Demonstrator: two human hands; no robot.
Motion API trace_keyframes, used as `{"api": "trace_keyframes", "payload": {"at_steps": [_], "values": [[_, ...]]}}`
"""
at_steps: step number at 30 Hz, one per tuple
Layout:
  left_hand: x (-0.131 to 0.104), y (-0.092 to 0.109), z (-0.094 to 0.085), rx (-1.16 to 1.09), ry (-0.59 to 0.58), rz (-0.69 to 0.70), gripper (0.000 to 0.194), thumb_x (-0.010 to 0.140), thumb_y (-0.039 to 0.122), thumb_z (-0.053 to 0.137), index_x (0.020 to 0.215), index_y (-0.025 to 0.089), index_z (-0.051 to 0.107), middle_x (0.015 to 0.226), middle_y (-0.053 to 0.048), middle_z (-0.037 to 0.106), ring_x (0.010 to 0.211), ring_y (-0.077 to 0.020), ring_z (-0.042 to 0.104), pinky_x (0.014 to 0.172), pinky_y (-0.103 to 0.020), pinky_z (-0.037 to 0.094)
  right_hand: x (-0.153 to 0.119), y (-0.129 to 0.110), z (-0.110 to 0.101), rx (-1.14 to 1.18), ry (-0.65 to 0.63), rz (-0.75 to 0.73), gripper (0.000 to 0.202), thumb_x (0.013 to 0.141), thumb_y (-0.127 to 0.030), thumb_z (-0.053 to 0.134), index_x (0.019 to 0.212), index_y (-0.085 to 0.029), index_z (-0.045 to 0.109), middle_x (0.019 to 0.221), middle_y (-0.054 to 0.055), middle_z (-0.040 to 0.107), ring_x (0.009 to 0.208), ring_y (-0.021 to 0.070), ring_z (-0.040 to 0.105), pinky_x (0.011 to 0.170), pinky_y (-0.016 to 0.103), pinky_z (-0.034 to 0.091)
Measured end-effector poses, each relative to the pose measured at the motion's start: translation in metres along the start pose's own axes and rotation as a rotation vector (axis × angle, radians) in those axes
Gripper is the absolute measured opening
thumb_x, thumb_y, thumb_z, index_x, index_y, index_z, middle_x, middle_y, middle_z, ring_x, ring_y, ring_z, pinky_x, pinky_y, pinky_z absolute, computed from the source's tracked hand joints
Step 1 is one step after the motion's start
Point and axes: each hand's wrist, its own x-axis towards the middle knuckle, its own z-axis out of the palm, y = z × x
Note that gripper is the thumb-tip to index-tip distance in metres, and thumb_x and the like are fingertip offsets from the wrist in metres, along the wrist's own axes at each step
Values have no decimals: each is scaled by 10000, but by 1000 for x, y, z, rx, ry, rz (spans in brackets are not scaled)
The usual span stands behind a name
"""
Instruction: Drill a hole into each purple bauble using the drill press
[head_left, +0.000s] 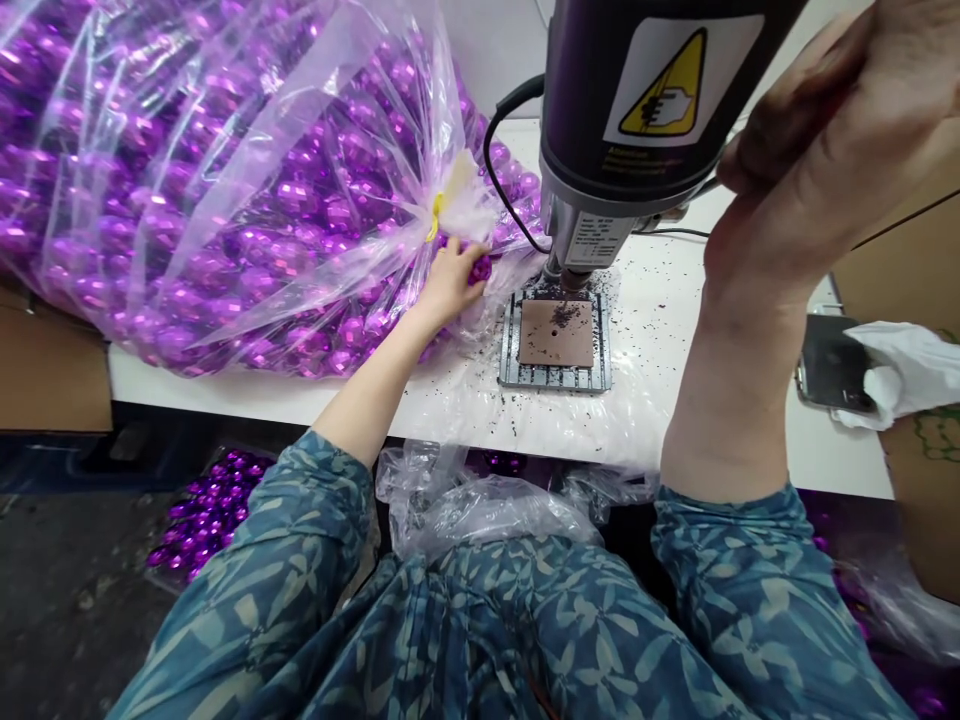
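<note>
My left hand is at the mouth of a big clear plastic bag full of shiny purple faceted beads. Its fingers close round one purple bead, just left of a bench drill press. High on the machine's right side is my right hand, with fingers curled; what they grip is hidden. Under the drill head, a brown square plate with a small dark hole lies on the slotted metal base. Dark shavings are scattered over both.
A yellow tie hangs at the bag's neck. A black phone and white tissue lie at the right, beside cardboard. Clear plastic drapes off the table's front edge. More purple beads sit below on the left.
</note>
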Motion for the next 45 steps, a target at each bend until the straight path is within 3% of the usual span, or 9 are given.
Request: {"api": "trace_keyframes", "payload": {"at_steps": [4,9,15,20,23,28,34,38,45], "values": [[-25,30,-18,-579,242,-118,454,905,435,871,1294,294,683,1242,-90,736,1253,-297,716,1052,-473,629,-1,2,0,110,71,-65,472,1020,2,403,619,-194,557,384,-108,222,327,18,226,355,240,98],[-53,66,7,-974,63,-388,392,878,436,904,1091,261,625,1048,-48,782,941,-190,787,826,-345,681,-6,-1,2,102,71,-52,451,1010,-5,428,619,-203,537,402,-109,261,346,-11,276,363,178,124],[-59,67,49,-1014,-1,-467,567,705,345,1045,1007,233,578,981,-16,769,855,-151,752,734,-281,624,-4,4,-7,36,28,-7,435,1074,-115,347,666,-216,459,454,-91,352,384,-27,343,390,129,191],[-56,56,71,-930,-19,-383,651,673,461,1061,1038,230,573,1004,-17,773,905,-154,758,823,-288,613,-20,4,-34,-86,-251,147,463,1032,-680,471,945,-235,569,631,-62,482,682,58,714,513,122,463],[-55,51,82,-845,-34,-306,610,717,442,1037,1059,226,581,1025,-27,776,918,-159,756,851,-306,611,-34,-1,-41,-107,-270,176,554,1009,-767,418,1003,-236,578,698,-36,544,834,103,775,589,160,554],[-56,51,87,-644,-52,-183,540,779,385,1003,1122,240,613,1035,-28,783,874,-177,733,809,-334,608,-25,1,-26,-183,-240,144,487,1049,-682,434,913,-225,533,639,-45,498,702,63,691,557,152,507],[-66,67,84,-382,-42,4,531,799,243,961,1249,249,679,1229,-81,766,1148,-282,740,994,-443,638,-8,7,4,13,173,-34,476,1090,-155,246,631,-269,301,456,-75,285,389,0,259,407,206,145],[-71,69,90,-432,-75,64,562,863,226,890,1362,245,632,1385,-113,739,1343,-307,697,1162,-488,586,-17,3,1,31,135,-93,456,1079,-124,290,652,-231,411,439,-89,270,379,5,222,414,219,97],[-73,65,97,-574,-103,28,592,887,325,887,1381,230,575,1368,-132,760,1308,-303,743,1141,-478,607,-49,4,-17,150,1,-300,344,1039,-155,459,705,-195,531,520,-78,222,425,-10,235,488,188,177]]}}
